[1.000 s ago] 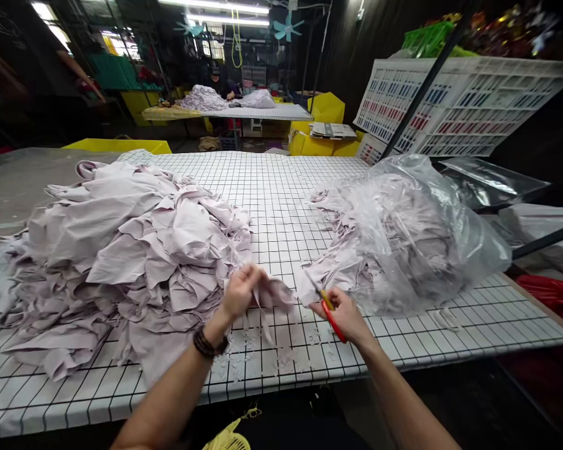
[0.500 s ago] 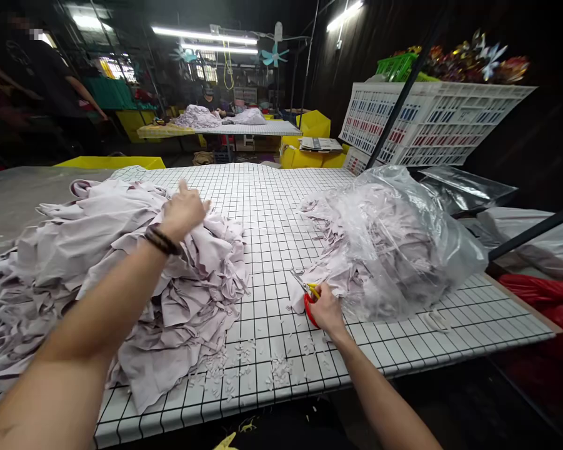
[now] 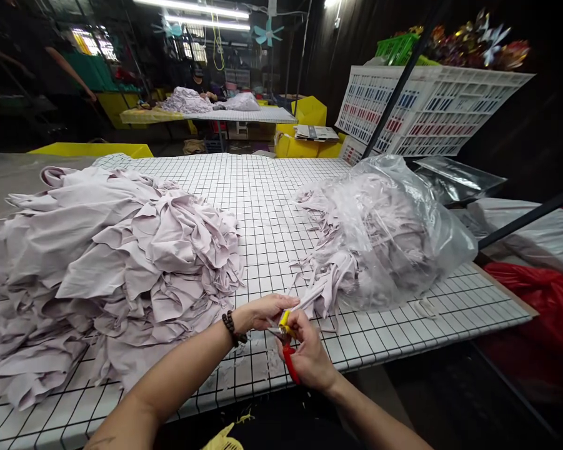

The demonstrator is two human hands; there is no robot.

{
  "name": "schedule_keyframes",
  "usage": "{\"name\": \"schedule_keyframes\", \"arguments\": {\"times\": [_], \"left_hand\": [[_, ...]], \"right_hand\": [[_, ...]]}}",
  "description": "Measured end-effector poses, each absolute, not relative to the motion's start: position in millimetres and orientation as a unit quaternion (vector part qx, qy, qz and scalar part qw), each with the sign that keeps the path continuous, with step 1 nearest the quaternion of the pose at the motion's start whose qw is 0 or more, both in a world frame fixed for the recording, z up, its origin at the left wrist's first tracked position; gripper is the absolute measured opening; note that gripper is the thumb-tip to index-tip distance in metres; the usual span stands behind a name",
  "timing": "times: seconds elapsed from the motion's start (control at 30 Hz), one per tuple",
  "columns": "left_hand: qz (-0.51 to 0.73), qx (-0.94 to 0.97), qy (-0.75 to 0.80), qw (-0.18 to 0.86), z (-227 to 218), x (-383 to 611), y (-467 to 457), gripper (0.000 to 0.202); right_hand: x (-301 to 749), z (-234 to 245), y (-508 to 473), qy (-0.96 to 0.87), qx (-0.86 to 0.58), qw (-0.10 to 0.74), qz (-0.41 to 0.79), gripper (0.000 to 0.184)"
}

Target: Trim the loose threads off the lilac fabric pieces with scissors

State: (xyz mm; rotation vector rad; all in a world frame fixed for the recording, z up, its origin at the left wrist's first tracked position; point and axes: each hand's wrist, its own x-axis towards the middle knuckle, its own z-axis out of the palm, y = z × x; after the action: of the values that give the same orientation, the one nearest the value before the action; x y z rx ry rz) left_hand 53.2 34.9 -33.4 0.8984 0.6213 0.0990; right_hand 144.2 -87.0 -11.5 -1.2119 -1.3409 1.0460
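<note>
The tabletop (image 3: 272, 187) is white with a black grid of thin lines; the heaped fabric pile (image 3: 112, 250) is pale lilac-grey, plain; the plastic bag (image 3: 403, 231) is clear over pieces of the same lilac; the strip (image 3: 318, 290) in the left hand (image 3: 267, 310) matches; the scissors (image 3: 288, 359) in the right hand (image 3: 309, 356) are red with yellow; the bracelet (image 3: 233, 328) is dark brown beads; the bin (image 3: 89, 150) is yellow; the crate (image 3: 426, 106) is white; the sack (image 3: 534, 300) is red.

Garment workshop, probably: fabric heaps (image 3: 107, 250) on gridded cutting tables (image 3: 272, 206), stacked crates (image 3: 431, 106), strip lights (image 3: 192, 6).
</note>
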Motion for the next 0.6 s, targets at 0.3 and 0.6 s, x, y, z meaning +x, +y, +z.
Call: {"name": "schedule_keyframes", "arguments": {"times": [0.3, 0.6], "left_hand": [[0.215, 0.549, 0.291, 0.754, 14.3, 5.4, 49.6, 0.034], [0.407, 0.587, 0.330, 0.617, 56.3, -81.0, 57.0, 0.025]], "right_hand": [[196.9, 46.2, -76.5, -0.500, -0.567, 0.509, 0.412, 0.025], [236.7, 33.1, 18.3, -0.572, -0.710, 0.355, 0.208, 0.023]]}}
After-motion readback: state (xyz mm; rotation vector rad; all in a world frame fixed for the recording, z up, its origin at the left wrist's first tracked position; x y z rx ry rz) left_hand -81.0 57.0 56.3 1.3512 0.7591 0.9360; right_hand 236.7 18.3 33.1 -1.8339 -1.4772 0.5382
